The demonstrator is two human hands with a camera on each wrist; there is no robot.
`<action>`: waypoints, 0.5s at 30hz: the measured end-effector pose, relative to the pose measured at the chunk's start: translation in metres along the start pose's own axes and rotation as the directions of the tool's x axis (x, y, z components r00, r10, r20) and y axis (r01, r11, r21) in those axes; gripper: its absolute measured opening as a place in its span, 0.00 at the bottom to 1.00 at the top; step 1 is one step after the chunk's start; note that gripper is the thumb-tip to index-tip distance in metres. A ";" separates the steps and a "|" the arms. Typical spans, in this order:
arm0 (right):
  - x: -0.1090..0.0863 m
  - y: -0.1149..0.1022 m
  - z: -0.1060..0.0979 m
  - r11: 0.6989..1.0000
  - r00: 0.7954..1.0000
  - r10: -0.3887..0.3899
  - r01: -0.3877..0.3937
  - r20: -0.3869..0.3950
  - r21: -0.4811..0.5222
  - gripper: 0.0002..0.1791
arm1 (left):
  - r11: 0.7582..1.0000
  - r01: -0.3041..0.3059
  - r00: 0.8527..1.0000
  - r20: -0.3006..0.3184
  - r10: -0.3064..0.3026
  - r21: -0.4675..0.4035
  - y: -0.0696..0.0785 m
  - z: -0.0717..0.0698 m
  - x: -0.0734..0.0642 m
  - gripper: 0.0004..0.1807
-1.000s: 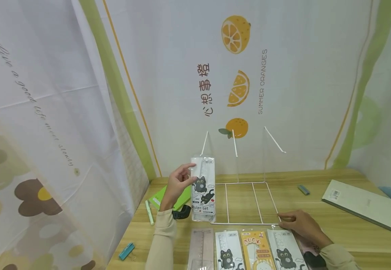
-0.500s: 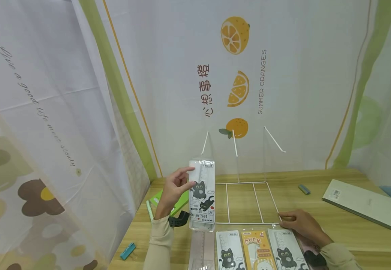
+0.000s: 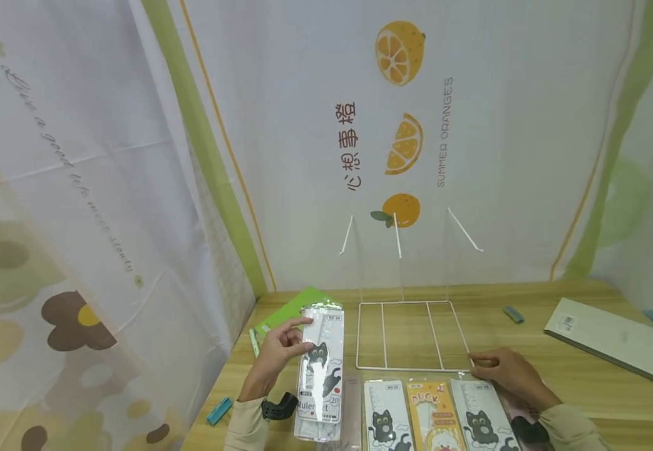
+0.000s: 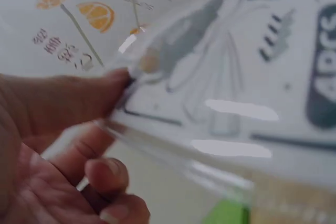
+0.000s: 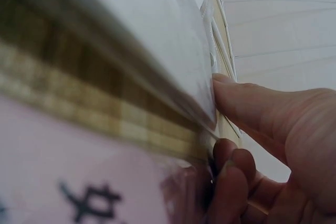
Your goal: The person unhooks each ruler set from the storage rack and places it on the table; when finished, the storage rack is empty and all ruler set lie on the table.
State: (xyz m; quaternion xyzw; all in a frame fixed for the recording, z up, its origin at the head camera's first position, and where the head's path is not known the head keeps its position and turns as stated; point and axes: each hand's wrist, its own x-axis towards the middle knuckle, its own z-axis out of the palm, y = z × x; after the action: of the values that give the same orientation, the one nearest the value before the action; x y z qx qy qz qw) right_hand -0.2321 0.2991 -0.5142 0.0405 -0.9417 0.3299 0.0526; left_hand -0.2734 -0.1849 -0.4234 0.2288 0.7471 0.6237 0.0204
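My left hand (image 3: 277, 354) pinches the left edge of a clear-packed ruler set (image 3: 326, 357) printed with black cats, held above the table's left front. In the left wrist view, the thumb lies on the plastic sleeve (image 4: 226, 114) and the other fingers curl below. My right hand (image 3: 509, 376) is at the front right corner of a white wire rack (image 3: 413, 368). In the right wrist view, its thumb and fingertips pinch the corner of a white ruler set pack (image 5: 173, 40). That cat-printed ruler set (image 3: 479, 410) lies in a row beside a yellow duck pack (image 3: 435, 413) and another cat ruler set (image 3: 384, 413).
A pinkish pack (image 3: 352, 407) lies partly under the held set; another pink pack (image 5: 79, 161) is by my right hand. Three white hooks rise behind the rack. A green pad (image 3: 292, 307), blue clip (image 3: 219, 411), small blue-grey item (image 3: 513, 314) and pale box (image 3: 613, 344) surround it.
My left hand has drawn the ruler set down, toward me and slightly left, away from the left hook. The right hand stays at the rack's corner.
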 end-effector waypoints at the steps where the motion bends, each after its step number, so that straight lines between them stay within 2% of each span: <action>1: 0.000 0.000 0.000 1.000 1.000 -0.004 0.004 0.001 -0.001 0.29 | 0.999 0.041 0.999 0.003 -0.041 0.002 -0.005 -0.002 -0.005 0.30; 3: 0.000 0.000 -0.001 1.000 1.000 -0.010 0.010 0.002 0.000 0.29 | 0.993 0.120 0.993 0.012 -0.120 -0.004 -0.016 -0.006 -0.016 0.30; 7: 0.000 -0.001 -0.002 1.000 1.000 -0.017 0.016 0.011 0.012 0.29 | 0.974 0.227 0.973 0.033 -0.227 0.010 -0.032 -0.015 -0.036 0.29; 11: 0.001 -0.002 -0.003 1.000 1.000 -0.011 0.011 0.016 0.003 0.29 | 0.956 0.288 0.956 0.040 -0.290 0.045 -0.042 -0.024 -0.053 0.29; 15: 0.001 -0.003 -0.003 1.000 1.000 -0.008 0.008 0.008 -0.009 0.29 | 0.945 0.314 0.947 0.035 -0.318 0.093 -0.051 -0.030 -0.064 0.27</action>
State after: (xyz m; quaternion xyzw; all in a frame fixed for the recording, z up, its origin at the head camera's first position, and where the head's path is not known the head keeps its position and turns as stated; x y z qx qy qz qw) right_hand -0.2326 0.2984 -0.5099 0.0454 -0.9432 0.3251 0.0506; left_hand -0.2415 -0.2424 -0.4813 0.1223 0.7996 0.5737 0.1287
